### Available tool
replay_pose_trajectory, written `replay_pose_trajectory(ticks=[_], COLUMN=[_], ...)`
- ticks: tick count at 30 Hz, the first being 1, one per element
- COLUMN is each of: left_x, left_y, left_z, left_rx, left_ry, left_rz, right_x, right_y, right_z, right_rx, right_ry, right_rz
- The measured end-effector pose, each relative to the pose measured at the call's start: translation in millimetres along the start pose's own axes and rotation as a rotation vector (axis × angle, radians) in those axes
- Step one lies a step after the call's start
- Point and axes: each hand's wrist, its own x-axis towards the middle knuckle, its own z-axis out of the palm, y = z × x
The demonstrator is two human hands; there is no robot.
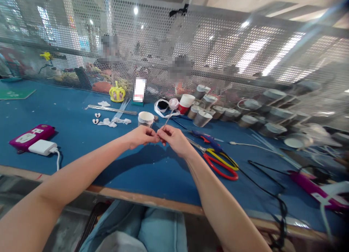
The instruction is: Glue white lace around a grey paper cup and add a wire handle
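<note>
Between the fingers of my right hand (pixel 174 138) is the thin stem of a pale pink artificial flower (pixel 173 104), its head pointing up and away from me. My left hand (pixel 141 136) pinches close against the right fingertips; what sits in that pinch is too small to make out. Just behind my left hand stands a white paper cup (pixel 146 117), partly covered by the fingers. Red-and-yellow-handled scissors (pixel 220 166) lie right of my right hand, beside a blue glue gun (pixel 208 140).
Purple power banks (pixel 35 135) lie at left and right with cables. White petal scraps (pixel 107 123), clear sticks (pixel 111 110) and a yellow crown-shaped piece (pixel 117 92) are at back left. Several wrapped cups (pixel 202 118) crowd the back right before a perforated screen (pixel 218 44). People sit beyond it.
</note>
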Motion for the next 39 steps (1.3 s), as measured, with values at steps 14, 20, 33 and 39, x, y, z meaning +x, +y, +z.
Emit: replay_pose_trajectory(ticks=[14,20,33,39], left_x=[1.2,1.0,0.2,-0.3], left_y=[-1.4,-4.5,-5.9,-4.7], left_z=[-0.2,0.5,4.3,4.0], left_rx=[0.153,0.168,0.112,0.102], left_ry=[0.117,0.125,0.073,0.067], left_rz=[0.054,0.099,0.119,0.103], right_x=[0.6,0.4,0.3,0.7], right_y=[1.1,1.7,5.1,4.3], right_z=[0.4,2.5,9.3,8.7], right_rx=[-0.320,-0.390,-0.204,-0.207], right_ry=[0.134,0.178,0.241,0.265], right_rz=[-0.027,-0.025,0.026,0.010])
